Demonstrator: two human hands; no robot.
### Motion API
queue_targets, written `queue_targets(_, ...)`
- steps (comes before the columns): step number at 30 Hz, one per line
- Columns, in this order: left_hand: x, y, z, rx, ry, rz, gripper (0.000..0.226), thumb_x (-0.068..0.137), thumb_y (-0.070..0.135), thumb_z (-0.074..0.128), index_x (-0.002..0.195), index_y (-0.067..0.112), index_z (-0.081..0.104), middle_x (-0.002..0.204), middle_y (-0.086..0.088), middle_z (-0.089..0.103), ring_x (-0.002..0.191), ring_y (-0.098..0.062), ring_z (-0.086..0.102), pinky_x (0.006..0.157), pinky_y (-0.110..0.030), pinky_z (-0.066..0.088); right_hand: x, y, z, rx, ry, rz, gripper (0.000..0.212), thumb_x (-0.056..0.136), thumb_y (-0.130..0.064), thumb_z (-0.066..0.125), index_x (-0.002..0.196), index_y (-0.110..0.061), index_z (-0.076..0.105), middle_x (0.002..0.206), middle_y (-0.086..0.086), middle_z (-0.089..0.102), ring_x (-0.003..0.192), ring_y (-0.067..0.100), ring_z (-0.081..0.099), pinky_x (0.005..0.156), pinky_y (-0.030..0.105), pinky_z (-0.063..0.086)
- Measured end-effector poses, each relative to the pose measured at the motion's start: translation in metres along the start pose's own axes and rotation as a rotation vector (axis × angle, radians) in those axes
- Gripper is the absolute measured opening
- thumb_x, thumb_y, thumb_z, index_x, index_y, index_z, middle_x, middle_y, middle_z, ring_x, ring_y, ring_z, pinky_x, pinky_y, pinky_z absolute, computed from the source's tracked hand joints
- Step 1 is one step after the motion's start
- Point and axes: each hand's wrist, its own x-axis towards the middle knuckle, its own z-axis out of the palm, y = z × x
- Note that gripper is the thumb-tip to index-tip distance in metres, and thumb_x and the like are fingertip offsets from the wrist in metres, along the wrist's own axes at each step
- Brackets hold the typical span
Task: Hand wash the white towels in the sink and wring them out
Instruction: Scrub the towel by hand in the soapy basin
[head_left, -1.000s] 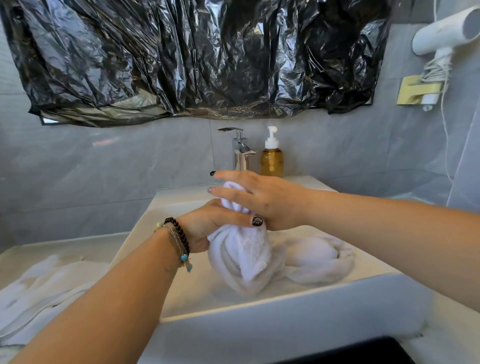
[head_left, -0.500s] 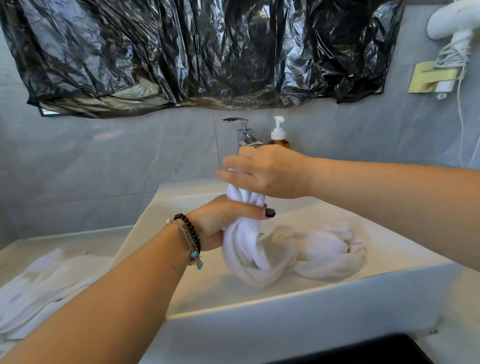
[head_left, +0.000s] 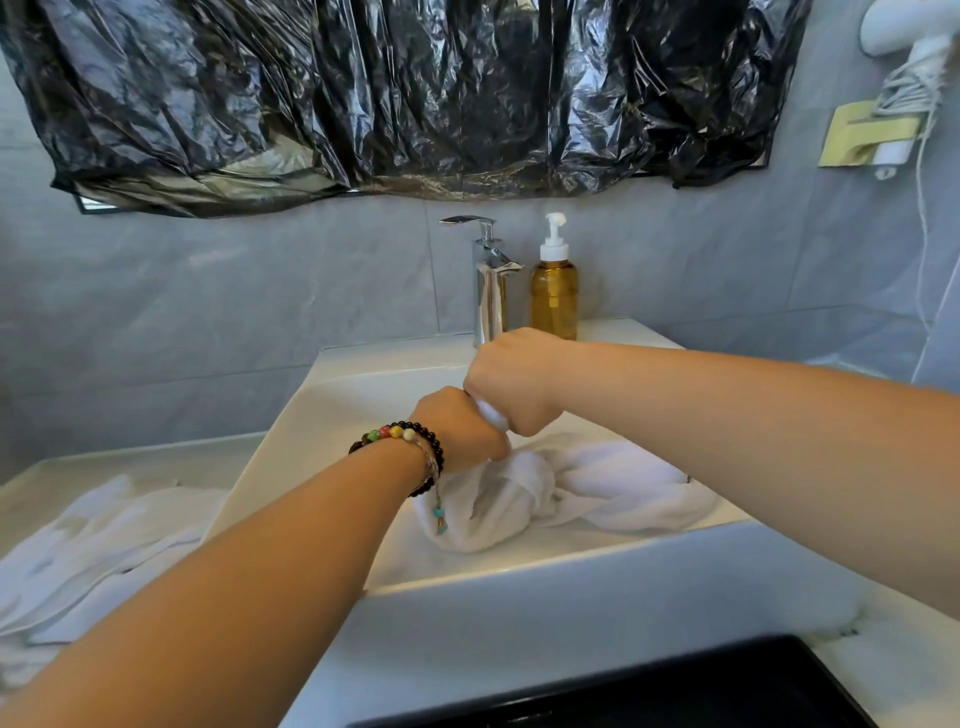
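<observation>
My fingers are mostly hidden: both hands show me their backs, knuckles up, so I see fists but not fingertips. The left hand (head_left: 460, 428) is curled round the twisted neck of the white towel (head_left: 498, 499), and the right hand (head_left: 511, 382) grips the same twist just above and behind it, the two fists touching. A small bulge of white cloth shows between them; the rest of the gripped stretch is covered by my hands.

Below the left fist the towel hangs in a fat bunched loop that reaches the bottom of the sink (head_left: 519, 587), and its tail trails off to the right along the basin floor, partly behind my right forearm. I cannot tell whether that trailing cloth is one towel or two.

Both forearms reach in from the lower corners, left from below left, right from the right edge, meeting over the middle of the basin. A beaded bracelet (head_left: 410, 436) sits at my left wrist, with a thin cord dangling in front of the towel.

More white towels (head_left: 98, 540) lie crumpled on the surface left of the sink, cut off by the frame edge. Behind the basin stand the chrome tap (head_left: 488, 280) and, just beside it, an amber pump bottle (head_left: 553, 291). Black plastic sheeting (head_left: 405, 93) covers the wall above.
</observation>
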Motion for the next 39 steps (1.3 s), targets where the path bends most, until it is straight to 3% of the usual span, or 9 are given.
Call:
queue_targets(4, 0.005, 0.000, 0.000, 0.219, 0.034, 0.083, 0.017, 0.086, 0.019, 0.059, 0.073, 0.012, 0.051, 0.068, -0.002, 0.048, 0.063, -0.019, 0.048, 0.051, -0.023, 0.035, 0.008, 0.004, 0.000, 0.200, -0.120, 0.027, 0.015, 0.069, -0.013, 0.067, 0.071, -0.018, 0.053, 0.069, 0.001, 0.054, 0.066, 0.021, 0.054, 0.054, 0.026, 0.042)
queue_targets(12, 0.012, -0.006, -0.001, 0.166, 0.157, 0.076, 0.020, 0.083, 0.029, 0.060, 0.070, 0.019, 0.048, 0.070, 0.001, 0.052, 0.061, -0.013, 0.049, 0.049, -0.025, 0.033, 0.006, 0.021, 0.005, 0.644, -0.284, 0.134, 0.028, 0.058, -0.022, 0.073, 0.084, -0.016, 0.064, 0.079, 0.007, 0.073, 0.077, 0.027, 0.069, 0.058, 0.032, 0.048)
queue_targets(15, 0.007, -0.014, -0.010, -0.036, 0.209, 0.044, 0.020, 0.079, 0.031, 0.072, 0.076, 0.014, 0.063, 0.072, 0.000, 0.060, 0.067, -0.017, 0.055, 0.052, -0.025, 0.038, -0.008, 0.019, 0.006, 0.790, 0.008, 0.204, 0.056, 0.063, -0.021, 0.081, 0.113, -0.022, 0.057, 0.096, -0.004, 0.065, 0.088, 0.019, 0.062, 0.069, 0.031, 0.052)
queue_targets(18, 0.001, -0.021, -0.022, -0.541, 0.301, -0.032, 0.014, 0.072, 0.021, 0.081, 0.076, 0.019, 0.068, 0.078, -0.002, 0.068, 0.072, -0.018, 0.062, 0.065, -0.028, 0.050, -0.027, 0.012, 0.003, 1.258, 0.352, 0.416, 0.090, 0.072, -0.014, 0.080, 0.145, -0.017, 0.026, 0.105, -0.001, 0.058, 0.095, 0.019, 0.059, 0.084, 0.038, 0.052)
queue_targets(21, -0.001, -0.022, -0.037, -1.225, 0.281, -0.019, 0.022, 0.068, 0.015, 0.077, 0.087, 0.007, 0.071, 0.086, -0.010, 0.073, 0.080, -0.024, 0.068, 0.075, -0.035, 0.056, -0.037, 0.005, 0.008, 1.595, 0.348, 0.461, 0.095, 0.069, -0.018, 0.082, 0.148, -0.015, 0.027, 0.118, 0.001, 0.058, 0.105, 0.017, 0.059, 0.095, 0.039, 0.051)
queue_targets(23, -0.003, -0.018, -0.045, -1.438, 0.208, 0.034, 0.018, 0.077, 0.015, 0.072, 0.092, 0.005, 0.072, 0.096, -0.010, 0.075, 0.086, -0.019, 0.071, 0.077, -0.029, 0.056, -0.032, -0.010, 0.007, 1.541, 0.164, 0.359, 0.086, 0.063, -0.033, 0.084, 0.138, -0.019, 0.044, 0.122, -0.001, 0.059, 0.109, 0.016, 0.059, 0.096, 0.038, 0.051)
queue_targets(26, -0.009, -0.012, -0.051, -1.666, 0.192, 0.141, 0.017, 0.096, 0.010, 0.054, 0.094, 0.002, 0.068, 0.096, -0.008, 0.076, 0.091, -0.013, 0.073, 0.081, -0.023, 0.058, -0.010, -0.043, 0.006, 1.398, 0.148, 0.321, 0.050, 0.063, -0.046, 0.084, 0.100, -0.023, 0.059, 0.089, -0.008, 0.060, 0.085, 0.010, 0.059, 0.069, 0.025, 0.049)
queue_targets(32, -0.011, -0.013, -0.060, -1.880, 0.327, 0.051, 0.020, 0.099, 0.019, 0.056, 0.080, 0.017, 0.058, 0.053, 0.007, 0.056, 0.044, -0.002, 0.057, 0.048, -0.016, 0.052, 0.025, -0.063, 0.004, 1.536, 0.253, 0.354, 0.004, 0.079, -0.007, 0.065, 0.078, -0.010, 0.064, 0.074, 0.007, 0.070, 0.068, 0.019, 0.068, 0.068, 0.032, 0.055)
queue_targets(39, -0.005, -0.024, -0.055, -1.594, 0.297, -0.117, 0.025, 0.095, 0.021, 0.060, 0.073, 0.024, 0.048, 0.051, 0.010, 0.033, 0.039, -0.005, 0.028, 0.043, -0.021, 0.027, 0.020, -0.074, 0.007, 1.322, 0.311, 0.355, 0.022, 0.076, -0.003, 0.047, 0.065, -0.022, 0.043, 0.067, -0.002, 0.049, 0.061, 0.020, 0.045, 0.055, 0.030, 0.034)
